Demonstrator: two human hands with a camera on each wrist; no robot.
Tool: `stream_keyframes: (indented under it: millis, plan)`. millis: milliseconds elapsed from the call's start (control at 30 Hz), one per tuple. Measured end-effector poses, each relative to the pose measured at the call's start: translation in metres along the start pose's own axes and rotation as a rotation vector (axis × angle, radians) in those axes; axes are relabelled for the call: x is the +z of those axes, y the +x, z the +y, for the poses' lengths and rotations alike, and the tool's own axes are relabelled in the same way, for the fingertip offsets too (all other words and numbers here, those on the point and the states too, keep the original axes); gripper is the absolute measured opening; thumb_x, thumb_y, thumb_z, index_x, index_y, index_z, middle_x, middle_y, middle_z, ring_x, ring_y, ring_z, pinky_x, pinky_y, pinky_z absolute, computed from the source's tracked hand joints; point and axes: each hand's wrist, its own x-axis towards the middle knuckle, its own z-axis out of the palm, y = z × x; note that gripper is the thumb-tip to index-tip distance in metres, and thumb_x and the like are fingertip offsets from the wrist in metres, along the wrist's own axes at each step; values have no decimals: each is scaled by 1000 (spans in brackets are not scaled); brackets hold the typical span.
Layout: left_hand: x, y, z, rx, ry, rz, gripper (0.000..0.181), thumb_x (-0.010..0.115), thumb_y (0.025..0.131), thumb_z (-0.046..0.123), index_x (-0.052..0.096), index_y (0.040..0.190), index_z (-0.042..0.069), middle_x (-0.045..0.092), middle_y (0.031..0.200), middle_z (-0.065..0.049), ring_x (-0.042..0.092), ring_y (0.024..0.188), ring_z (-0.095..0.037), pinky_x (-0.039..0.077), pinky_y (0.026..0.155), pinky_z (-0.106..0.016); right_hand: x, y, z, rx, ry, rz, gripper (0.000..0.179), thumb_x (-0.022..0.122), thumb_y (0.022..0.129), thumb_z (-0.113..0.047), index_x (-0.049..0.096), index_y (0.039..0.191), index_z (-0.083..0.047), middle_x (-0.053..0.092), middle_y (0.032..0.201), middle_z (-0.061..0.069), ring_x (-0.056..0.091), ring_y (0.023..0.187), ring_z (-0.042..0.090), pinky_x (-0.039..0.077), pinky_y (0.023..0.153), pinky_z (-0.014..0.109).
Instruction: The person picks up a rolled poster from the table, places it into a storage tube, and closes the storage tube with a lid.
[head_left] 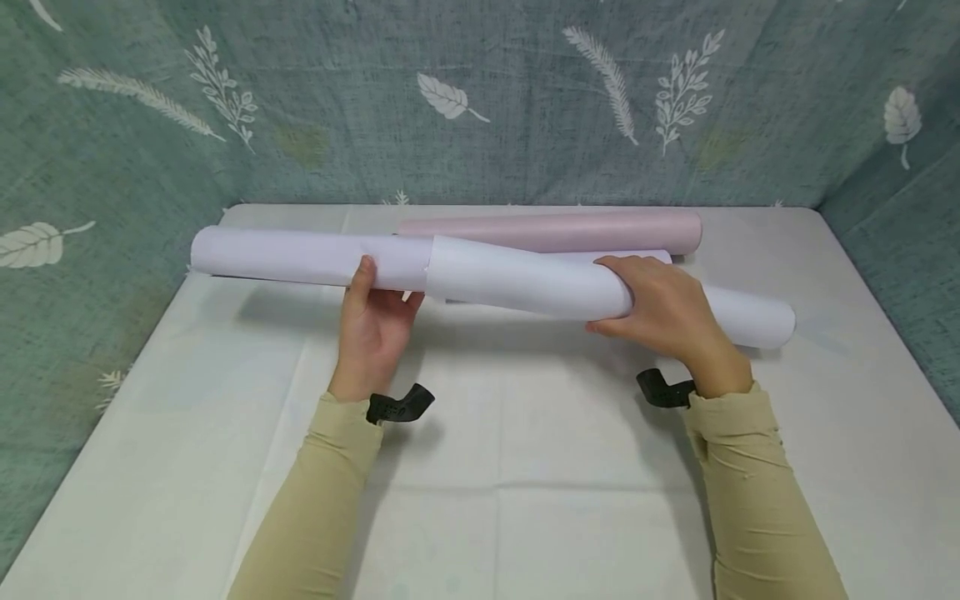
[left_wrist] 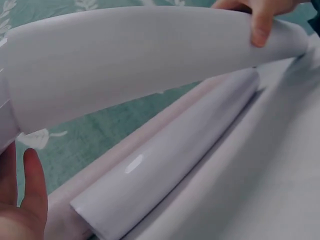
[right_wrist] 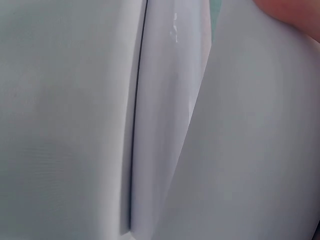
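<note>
A long, pale lavender paper roll (head_left: 292, 257) reaches out to the left above the white table. Its right part meets a white paper roll (head_left: 517, 277), whose edge wraps around it. My left hand (head_left: 375, 333) holds the lavender roll close to that edge, thumb over its near side and the other fingers partly hidden behind. Farther right, my right hand (head_left: 663, 304) grips the white roll from above, with fingers and thumb around it. The white roll's far right end slopes down toward the table. In the left wrist view, the white roll (left_wrist: 135, 55) bulges widely near its left edge.
Behind the held rolls, a pink paper roll (head_left: 555, 231) lies along the table's back. A second pale lavender roll (left_wrist: 175, 150) lies alongside it, mostly covered in the head view. Green leaf-patterned fabric (head_left: 510, 100) rises around the white table (head_left: 480, 517).
</note>
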Motion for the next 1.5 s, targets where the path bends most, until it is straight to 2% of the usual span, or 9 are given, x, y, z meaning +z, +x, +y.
stream_keyframes:
  millis: [167, 467, 667, 833, 967, 1200, 1267, 1433, 1500]
  plan:
    - [1, -1, -5, 17, 57, -2, 25, 60, 85, 11, 50, 108, 10, 50, 112, -9, 48, 101, -24, 38, 85, -39, 2, 0, -1, -6, 3, -9, 72, 71, 62, -59, 51, 122, -24, 57, 110, -6, 51, 96, 17, 41, 76, 40]
    - [2, -2, -6, 50, 158, 13, 31, 58, 85, 4, 46, 113, 12, 47, 114, -9, 47, 102, -23, 40, 80, -35, 3, 1, -2, 3, -20, -9, 75, 72, 60, -58, 50, 123, -23, 58, 110, -5, 51, 96, 18, 41, 75, 40]
    - [7, -2, -8, 54, 223, 69, 37, 63, 82, 5, 42, 112, 14, 48, 107, -6, 49, 95, -21, 39, 74, -30, 4, 1, -3, 3, -23, -26, 75, 73, 60, -57, 50, 123, -24, 58, 109, -4, 51, 97, 18, 41, 76, 40]
    - [4, -1, -8, 50, 242, 80, 37, 64, 84, 17, 41, 113, 15, 47, 107, -6, 47, 99, -19, 38, 78, -32, 5, 2, -3, 4, -17, -44, 74, 73, 60, -57, 50, 121, -24, 58, 107, -5, 51, 96, 17, 40, 76, 39]
    - [-1, 0, -6, 70, 277, 98, 40, 64, 83, 28, 43, 114, 12, 46, 111, -5, 45, 104, -18, 34, 88, -35, 6, 2, -3, 1, -18, -59, 75, 74, 59, -55, 50, 122, -22, 58, 110, -2, 52, 99, 19, 40, 78, 40]
    - [-6, 3, 0, 84, 332, 138, 46, 59, 85, 34, 42, 120, 10, 45, 117, -6, 44, 110, -19, 32, 93, -37, 7, 3, -3, 15, -27, -96, 78, 74, 60, -54, 49, 125, -20, 56, 116, 2, 51, 102, 22, 40, 80, 42]
    - [-13, 5, 1, 97, 395, 139, 48, 61, 85, 32, 39, 122, 12, 44, 117, -7, 45, 107, -21, 36, 88, -36, 7, 2, -2, 26, -29, -90, 78, 74, 59, -54, 49, 124, -21, 57, 114, 1, 52, 101, 21, 41, 78, 42]
    - [-47, 20, 2, 197, 664, 82, 63, 66, 82, 20, 25, 129, 26, 39, 122, -11, 48, 104, -29, 43, 81, -36, 6, 0, -1, 22, -16, -86, 77, 74, 59, -54, 50, 124, -22, 57, 115, -1, 52, 101, 20, 41, 79, 41]
    - [-55, 22, 4, 211, 721, 59, 68, 67, 81, 19, 20, 130, 31, 37, 124, -10, 47, 105, -29, 44, 79, -35, 7, 0, 1, 16, -10, -95, 76, 75, 59, -54, 50, 124, -22, 56, 116, -1, 51, 102, 19, 41, 79, 41]
